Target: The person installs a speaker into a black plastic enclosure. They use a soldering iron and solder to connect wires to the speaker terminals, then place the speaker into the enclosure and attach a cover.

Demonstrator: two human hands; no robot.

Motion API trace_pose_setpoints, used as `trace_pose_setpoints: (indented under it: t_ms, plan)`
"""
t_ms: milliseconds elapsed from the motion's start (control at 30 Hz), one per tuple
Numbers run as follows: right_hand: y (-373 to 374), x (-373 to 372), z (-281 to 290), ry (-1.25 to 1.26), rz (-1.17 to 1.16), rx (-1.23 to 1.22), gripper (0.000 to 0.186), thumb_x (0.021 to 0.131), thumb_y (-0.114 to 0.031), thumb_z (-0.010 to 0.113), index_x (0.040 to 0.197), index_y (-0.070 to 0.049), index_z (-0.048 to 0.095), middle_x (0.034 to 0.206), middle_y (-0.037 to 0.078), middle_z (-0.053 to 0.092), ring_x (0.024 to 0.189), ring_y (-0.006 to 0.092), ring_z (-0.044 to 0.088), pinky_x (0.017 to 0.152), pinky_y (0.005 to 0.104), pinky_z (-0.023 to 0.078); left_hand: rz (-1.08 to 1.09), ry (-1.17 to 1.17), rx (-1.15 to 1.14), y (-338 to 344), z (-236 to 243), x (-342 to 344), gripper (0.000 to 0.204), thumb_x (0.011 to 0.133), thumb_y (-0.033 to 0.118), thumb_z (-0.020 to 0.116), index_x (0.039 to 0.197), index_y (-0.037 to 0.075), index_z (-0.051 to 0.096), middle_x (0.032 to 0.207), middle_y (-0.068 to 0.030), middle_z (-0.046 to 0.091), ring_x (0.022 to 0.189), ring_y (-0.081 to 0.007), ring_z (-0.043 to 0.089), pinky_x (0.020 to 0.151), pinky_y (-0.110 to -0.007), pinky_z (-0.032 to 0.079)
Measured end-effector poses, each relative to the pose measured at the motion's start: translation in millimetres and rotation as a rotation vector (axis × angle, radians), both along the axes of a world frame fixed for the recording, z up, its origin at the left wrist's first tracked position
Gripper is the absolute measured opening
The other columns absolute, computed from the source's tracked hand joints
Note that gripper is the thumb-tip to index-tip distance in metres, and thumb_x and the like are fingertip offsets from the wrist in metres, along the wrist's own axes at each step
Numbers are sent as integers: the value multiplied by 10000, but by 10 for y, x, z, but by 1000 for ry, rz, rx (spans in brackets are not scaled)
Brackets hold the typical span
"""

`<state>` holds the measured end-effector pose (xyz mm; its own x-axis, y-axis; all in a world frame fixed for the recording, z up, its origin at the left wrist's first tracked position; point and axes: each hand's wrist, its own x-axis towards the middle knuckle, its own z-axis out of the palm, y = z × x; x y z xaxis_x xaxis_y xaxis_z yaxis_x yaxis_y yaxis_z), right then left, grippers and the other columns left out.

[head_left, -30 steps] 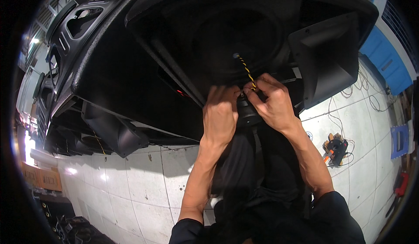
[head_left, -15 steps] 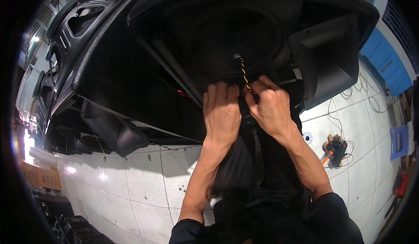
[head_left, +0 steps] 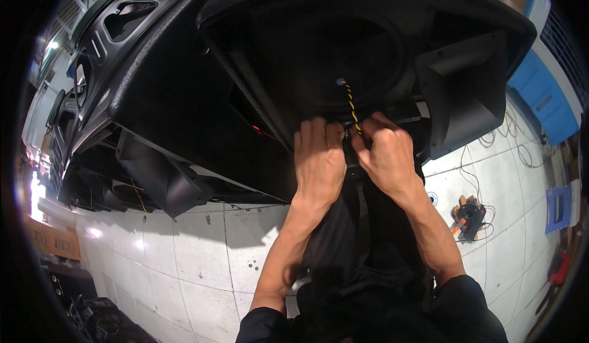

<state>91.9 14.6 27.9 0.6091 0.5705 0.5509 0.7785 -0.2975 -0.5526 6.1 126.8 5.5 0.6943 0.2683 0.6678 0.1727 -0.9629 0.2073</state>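
Left of the black speaker cabinet (head_left: pixel 279 42), brown cartons (head_left: pixel 58 242) stand partly cut off by the dark rim of the view. Below the cabinet's left part, a far horn (head_left: pixel 165 174) juts out above the pale tiled floor (head_left: pixel 196 245); its mounting is lost in shadow. In a dark gap at the cabinet's lower left, a thin red wire (head_left: pixel 265 133) shows, both ends out of sight.

At the cabinet's lower front edge, the left hand (head_left: pixel 321 162) is curled with its fingertips mostly hidden, so I cannot tell whether its grip is closed on anything. The yellow-and-black twisted wire (head_left: pixel 351 101) hangs from the cabinet's round recess down to the right hand (head_left: pixel 391 153), whose grip pinches it; the wire's tip is concealed. Only a narrow gap parts the hands; the cabinet hems them in above, dark-clothed legs below.

A near horn (head_left: pixel 463 95) closes off the cabinet's right end. Beyond, floor spreads around a black-and-orange device (head_left: pixel 470 220), and a blue container (head_left: pixel 543 98) meets the rim.
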Motion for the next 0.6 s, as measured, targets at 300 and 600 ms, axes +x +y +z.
trace_pose_setpoints:
  t_ms: [300,600]
  plan:
    - [-87,70,-145,30,167,111,79,842,-13,717,881,54,704,823,163,635,659,335,643,601,385,496,-55,-71,-154,12,11,-3,95,861,-44,611,940,-16,655,948,-152,599,903,-350,550,827,-445,463]
    - [-21,91,-344,5,187,254,79,822,38,726,895,56,701,850,145,662,703,301,671,617,356,517,-167,-106,-122,112,-56,-5,119,841,-37,642,957,-12,637,961,-153,576,919,-349,545,820,-445,459]
